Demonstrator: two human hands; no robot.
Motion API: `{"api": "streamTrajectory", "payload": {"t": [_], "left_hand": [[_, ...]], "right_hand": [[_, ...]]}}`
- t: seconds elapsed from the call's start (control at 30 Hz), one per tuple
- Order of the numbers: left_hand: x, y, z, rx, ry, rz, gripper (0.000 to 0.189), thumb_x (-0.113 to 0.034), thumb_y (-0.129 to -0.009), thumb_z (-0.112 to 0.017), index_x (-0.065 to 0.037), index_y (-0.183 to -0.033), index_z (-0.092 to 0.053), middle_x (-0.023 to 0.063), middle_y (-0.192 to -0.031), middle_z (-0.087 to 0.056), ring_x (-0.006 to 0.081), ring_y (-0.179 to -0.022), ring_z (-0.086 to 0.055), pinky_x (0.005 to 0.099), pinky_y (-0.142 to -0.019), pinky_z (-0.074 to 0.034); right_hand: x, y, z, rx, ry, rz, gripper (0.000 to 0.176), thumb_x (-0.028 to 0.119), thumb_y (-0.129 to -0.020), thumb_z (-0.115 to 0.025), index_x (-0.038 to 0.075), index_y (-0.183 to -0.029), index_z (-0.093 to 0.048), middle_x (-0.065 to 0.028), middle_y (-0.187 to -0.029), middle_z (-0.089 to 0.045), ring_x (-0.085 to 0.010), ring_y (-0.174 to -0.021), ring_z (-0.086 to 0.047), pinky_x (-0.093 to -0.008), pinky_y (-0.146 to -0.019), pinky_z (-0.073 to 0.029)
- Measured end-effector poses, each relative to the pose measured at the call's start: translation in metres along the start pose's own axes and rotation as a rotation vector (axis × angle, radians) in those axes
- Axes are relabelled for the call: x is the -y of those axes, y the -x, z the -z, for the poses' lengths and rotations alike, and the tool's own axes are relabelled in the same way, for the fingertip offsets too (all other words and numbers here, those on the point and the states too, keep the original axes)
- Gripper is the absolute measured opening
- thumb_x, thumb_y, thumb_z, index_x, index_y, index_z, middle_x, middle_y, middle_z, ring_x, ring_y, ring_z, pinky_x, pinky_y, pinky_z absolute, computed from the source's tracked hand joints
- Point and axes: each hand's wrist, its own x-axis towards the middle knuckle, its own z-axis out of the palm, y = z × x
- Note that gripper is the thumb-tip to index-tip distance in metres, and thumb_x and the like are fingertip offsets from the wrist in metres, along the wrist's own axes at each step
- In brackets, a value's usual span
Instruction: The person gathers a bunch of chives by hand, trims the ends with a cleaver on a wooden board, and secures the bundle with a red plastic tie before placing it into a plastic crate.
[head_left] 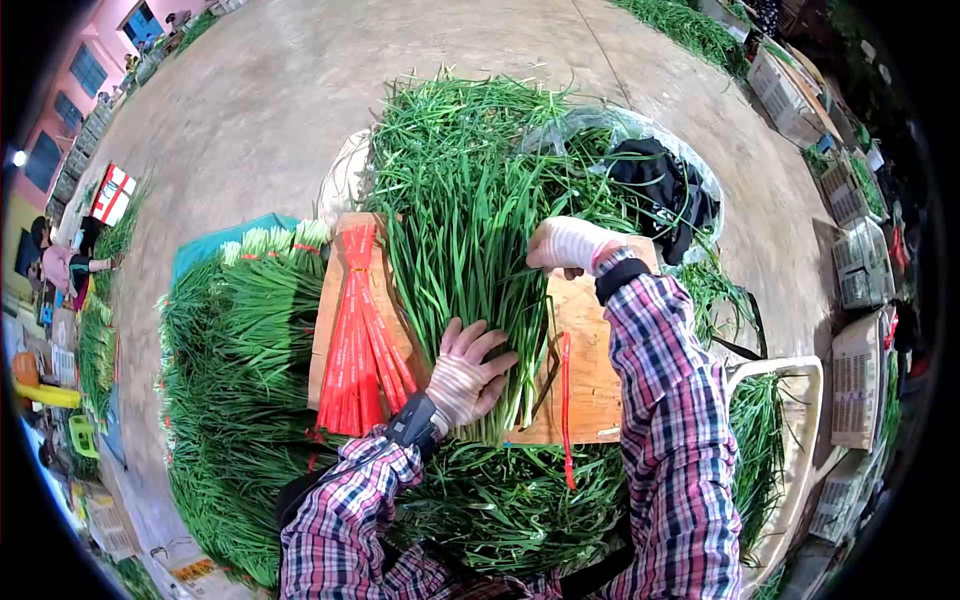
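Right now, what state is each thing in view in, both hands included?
Left hand: open, fingers spread on the greens
Right hand: fingers curled beside the greens; grip unclear
Greens on the board: loose, untied
Stacked greens at left: partly tied with red
Red strip bundle: gathered near its top, fanned below
Single red strip: laid out, unfastened
Wooden board: partly covered
Black cloth: crumpled

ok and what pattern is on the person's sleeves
The sleeves are plaid, in pink, dark blue and white, best seen in the head view.
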Motion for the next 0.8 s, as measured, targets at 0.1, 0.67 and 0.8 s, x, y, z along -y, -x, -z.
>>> {"api": "streamTrajectory", "payload": {"t": [0.1,0.67,0.8], "left_hand": [[0.0,-0.001,0.002,0.033,-0.008,0.013,0.043,-0.018,-0.072,-0.064,-0.021,-0.115,-0.065,0.0097,-0.132,-0.05,0.0404,-0.126,-0.042,0.0629,-0.11,-0.023],[0.0,-0.003,-0.001,0.043,-0.048,-0.014,0.047,-0.021,-0.068,-0.064,-0.02,-0.115,-0.066,0.0096,-0.13,-0.051,0.0378,-0.126,-0.039,0.0605,-0.109,-0.024],[0.003,-0.001,-0.004,0.016,-0.105,-0.046,0.048,-0.022,-0.066,-0.064,-0.02,-0.114,-0.066,0.0094,-0.13,-0.051,0.0369,-0.126,-0.038,0.0593,-0.109,-0.024]], "right_hand": [[0.011,-0.014,-0.008,-0.002,0.083,0.016,0.034,0.031,-0.088,-0.053,0.004,-0.1,-0.071,-0.0099,-0.091,-0.072,-0.0246,-0.072,-0.07,-0.0379,-0.067,-0.056],[0.003,-0.02,-0.072,-0.589,0.536,0.37,0.014,0.018,-0.08,-0.06,0.012,-0.085,-0.071,-0.0103,-0.081,-0.071,-0.0309,-0.08,-0.07,-0.042,-0.068,-0.056],[0.007,-0.025,-0.076,-0.527,0.481,0.278,0.015,0.022,-0.084,-0.061,0.01,-0.09,-0.069,-0.0107,-0.086,-0.069,-0.0305,-0.082,-0.069,-0.0423,-0.068,-0.056]]}}
